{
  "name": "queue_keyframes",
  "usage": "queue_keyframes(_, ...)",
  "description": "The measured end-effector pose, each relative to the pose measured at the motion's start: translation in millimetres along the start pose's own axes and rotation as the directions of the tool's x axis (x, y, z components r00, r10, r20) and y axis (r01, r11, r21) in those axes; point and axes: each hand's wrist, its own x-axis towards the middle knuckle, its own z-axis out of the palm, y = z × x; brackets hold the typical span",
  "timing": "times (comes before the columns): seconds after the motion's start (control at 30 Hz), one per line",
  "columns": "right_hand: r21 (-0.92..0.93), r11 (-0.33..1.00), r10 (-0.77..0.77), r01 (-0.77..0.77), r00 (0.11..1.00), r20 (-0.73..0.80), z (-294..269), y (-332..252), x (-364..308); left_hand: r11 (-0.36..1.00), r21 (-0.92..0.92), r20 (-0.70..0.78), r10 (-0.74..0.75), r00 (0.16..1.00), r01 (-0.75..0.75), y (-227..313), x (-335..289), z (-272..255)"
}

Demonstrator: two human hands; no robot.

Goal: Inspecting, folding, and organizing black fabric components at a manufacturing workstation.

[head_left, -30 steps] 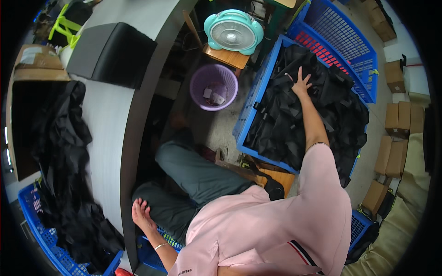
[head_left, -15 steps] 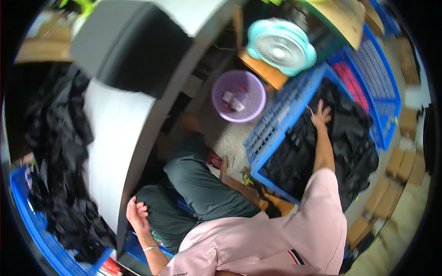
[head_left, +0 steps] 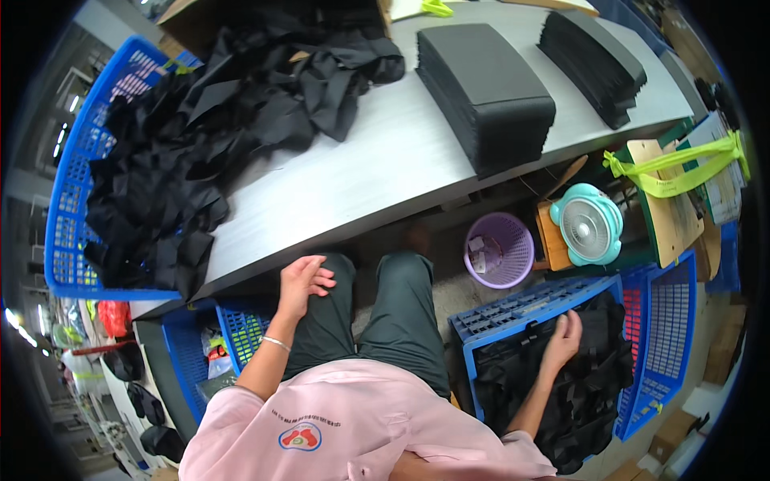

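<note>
Grey table [head_left: 321,192] ahead of the left hand [head_left: 301,287], blue crate [head_left: 513,311] around the right hand [head_left: 564,343].
Beneath the right hand's half-curled fingers lie tangled black fabric pieces [head_left: 585,393]; whether it grips any, I cannot tell. The left hand, loosely curled, holds nothing visible. Pinching one layer apart should help avoid dragging neighbouring pieces.

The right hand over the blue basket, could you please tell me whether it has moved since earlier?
Yes: judged against the blue basket, the right hand is now closer to the side facing the purple bucket.
</note>
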Motion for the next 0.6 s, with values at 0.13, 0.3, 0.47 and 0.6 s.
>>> queue_keyframes(0.13,0.695,0.719,-0.301,-0.007,0.898,0.322,-4,-220,-24,0.843,0.287,0.260,0.389,0.884,-0.456,18,2,47)
queue_keyframes(0.3,0.870,-0.412,-0.906,-0.270,0.224,-0.359,-50,-356,-9,0.296,0.535,0.202,0.865,0.459,-0.792,103,96,96)
queue_keyframes(0.47,0.778,-0.564,-0.821,-0.278,0.089,-0.563,-63,-452,-47,0.376,0.763,0.050,0.777,0.627,-0.526,140,199,109)
queue_keyframes(0.6,0.802,-0.485,-0.856,-0.348,0.001,-0.517,-59,-470,-61,0.329,0.686,-0.036,0.906,0.422,-0.649,151,180,94)
